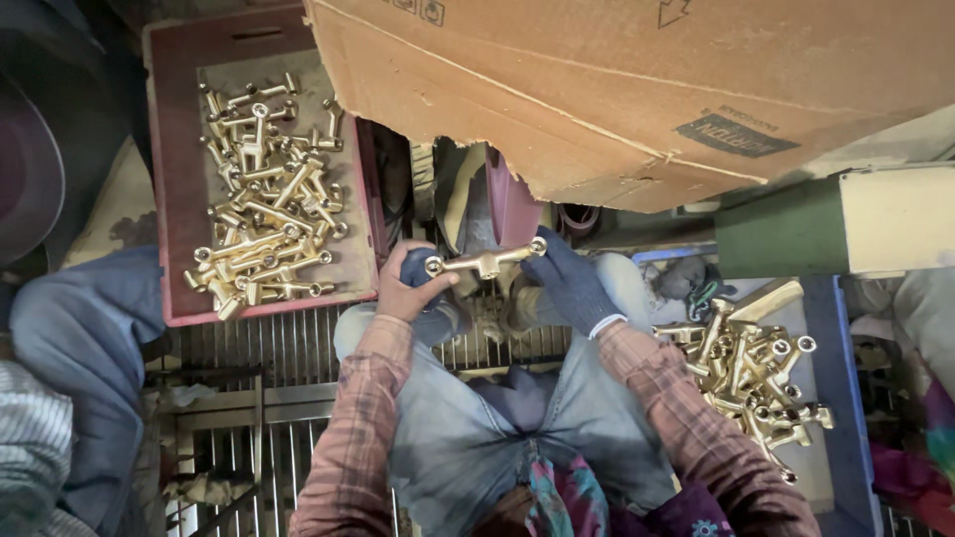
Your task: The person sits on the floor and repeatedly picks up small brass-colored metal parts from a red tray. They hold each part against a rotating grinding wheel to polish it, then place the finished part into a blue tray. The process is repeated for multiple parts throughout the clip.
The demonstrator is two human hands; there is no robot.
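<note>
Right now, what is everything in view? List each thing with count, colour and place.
held fitting: one, brass, centre, between both hands
fittings: many, brass, in left crate
red crate: one, upper left
fittings pile: many, brass, in right crate
blue crate: one, right
cardboard box: one, brown, top, overhanging
wheel: one, dark red, under the box
green box: one, right of centre
metal grate: one, grey, below red crate
left hand: bare, fingers on fitting's left end
right hand: dark blue glove, at fitting's right end
</note>
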